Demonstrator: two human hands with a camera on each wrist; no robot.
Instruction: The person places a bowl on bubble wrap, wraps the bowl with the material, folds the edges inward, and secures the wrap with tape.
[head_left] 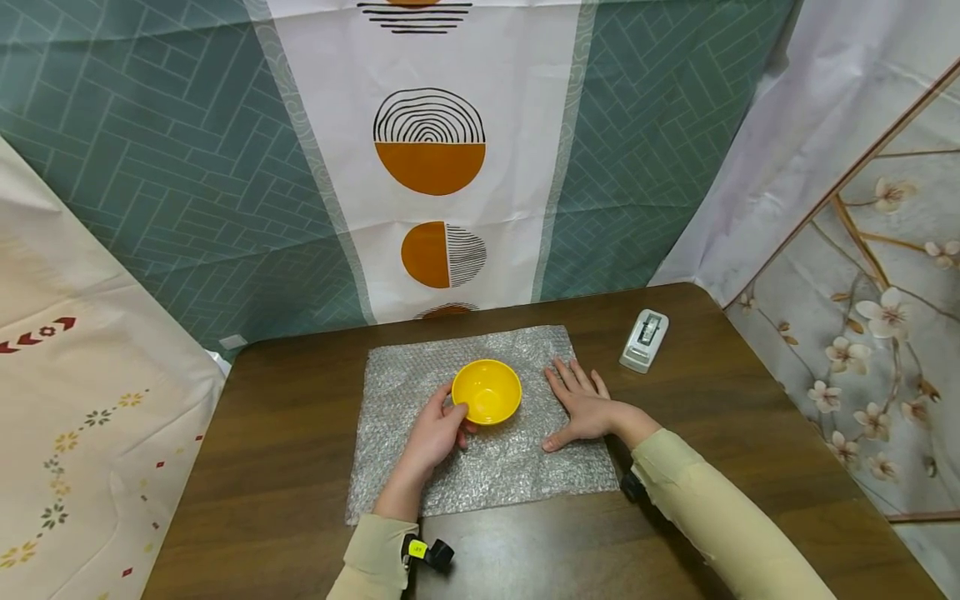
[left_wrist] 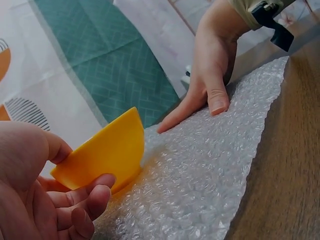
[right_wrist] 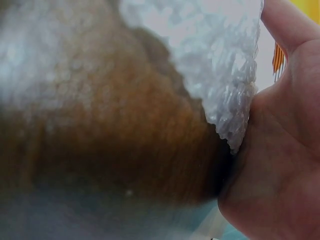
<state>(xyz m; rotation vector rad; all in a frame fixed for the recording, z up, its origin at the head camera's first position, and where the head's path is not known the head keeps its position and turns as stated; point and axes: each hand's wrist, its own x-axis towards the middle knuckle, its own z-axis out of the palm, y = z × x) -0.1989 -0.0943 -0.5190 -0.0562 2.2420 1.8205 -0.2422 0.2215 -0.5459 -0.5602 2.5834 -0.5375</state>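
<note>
A yellow bowl [head_left: 487,392] sits upright over the middle of a sheet of bubble wrap [head_left: 510,462] spread on the wooden table. My left hand [head_left: 437,429] grips the bowl at its left side, thumb at the rim and fingers under the wall, as the left wrist view shows with the bowl [left_wrist: 107,152] close over the wrap. Flat on the right part of the sheet rests my right hand [head_left: 585,408], its fingers spread. In the right wrist view its palm [right_wrist: 285,145] lies beside the corner of the bubble wrap [right_wrist: 215,65].
A white tape dispenser-like device [head_left: 644,341] lies at the right back of the dark wooden table [head_left: 285,450]. Behind the table hangs a green and white patterned curtain [head_left: 465,167]. Floral cloths flank both sides. Each wrist wears a black strap with a small camera.
</note>
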